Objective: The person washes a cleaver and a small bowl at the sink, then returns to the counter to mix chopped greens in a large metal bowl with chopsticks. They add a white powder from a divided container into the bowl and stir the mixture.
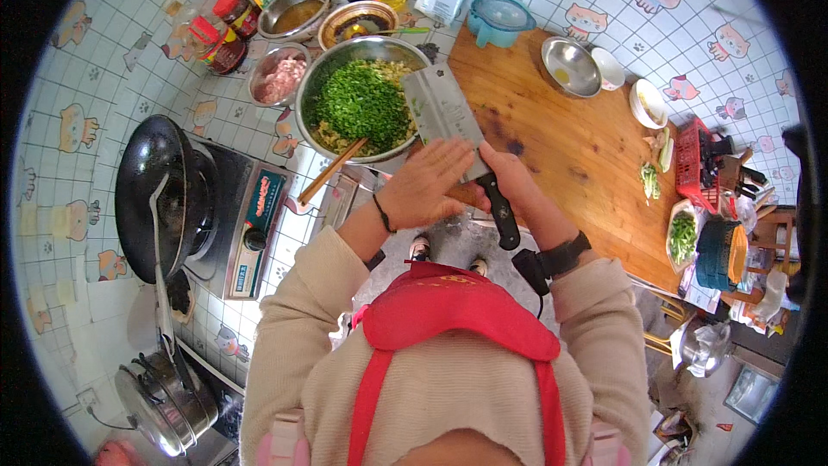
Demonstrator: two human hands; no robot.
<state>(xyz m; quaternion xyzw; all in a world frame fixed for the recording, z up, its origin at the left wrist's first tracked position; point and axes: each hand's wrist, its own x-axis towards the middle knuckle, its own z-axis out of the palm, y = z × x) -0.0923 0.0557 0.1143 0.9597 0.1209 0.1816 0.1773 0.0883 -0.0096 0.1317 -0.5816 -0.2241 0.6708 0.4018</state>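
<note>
My right hand grips a cleaver where the blade meets its black handle. The broad blade points up and left, its far corner over the rim of a large metal bowl. My left hand lies flat with outstretched fingers against or just over the lower blade; whether it touches the steel I cannot tell. Chopped greens are heaped in the bowl on a yellowish crumbly mix. Wooden chopsticks lean out over the bowl's near edge.
To the right spreads a wooden board with small bowls and scallion pieces. Beside the large bowl stand a bowl of minced meat and a brown sauce bowl. A black wok rests on the stove at left.
</note>
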